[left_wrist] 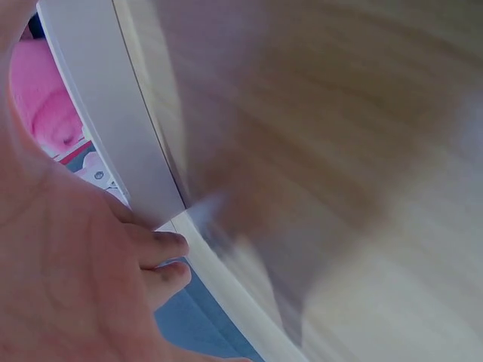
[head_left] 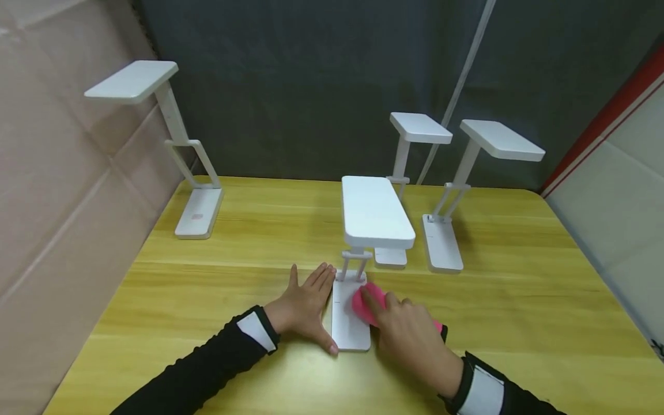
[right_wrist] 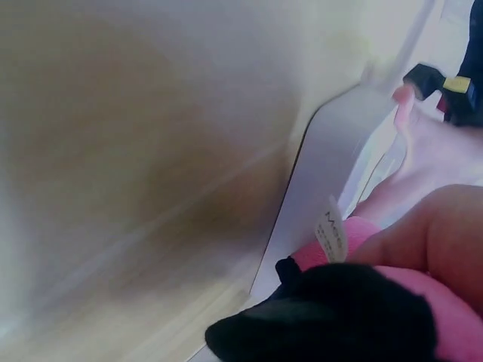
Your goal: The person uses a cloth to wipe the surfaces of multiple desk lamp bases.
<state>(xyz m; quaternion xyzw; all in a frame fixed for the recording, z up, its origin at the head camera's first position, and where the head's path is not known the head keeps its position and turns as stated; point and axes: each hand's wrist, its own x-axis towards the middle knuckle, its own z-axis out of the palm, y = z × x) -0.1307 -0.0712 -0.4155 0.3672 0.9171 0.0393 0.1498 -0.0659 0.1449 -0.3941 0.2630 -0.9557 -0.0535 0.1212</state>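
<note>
A white folding desk lamp stands on the table in front of me, its flat head (head_left: 376,210) raised above its base (head_left: 350,317). My left hand (head_left: 306,305) lies along the base's left side, fingers spread and straight, thumb at the near corner. On the other side, my right hand (head_left: 410,334) holds a pink cloth (head_left: 367,302) against the base's top, index finger stretched over it. In the right wrist view, the pink cloth (right_wrist: 453,324) shows a black part (right_wrist: 332,317) and a small white tag (right_wrist: 330,234). The left wrist view shows my left fingertips (left_wrist: 172,245) at the base's edge.
Two similar white lamps (head_left: 443,245) (head_left: 422,128) stand behind to the right. Another lamp (head_left: 199,213) is at the table's far left. The wood-look table (head_left: 249,230) meets a dark curtain (head_left: 290,92) at the back and a pale covered wall (head_left: 57,173) on the left.
</note>
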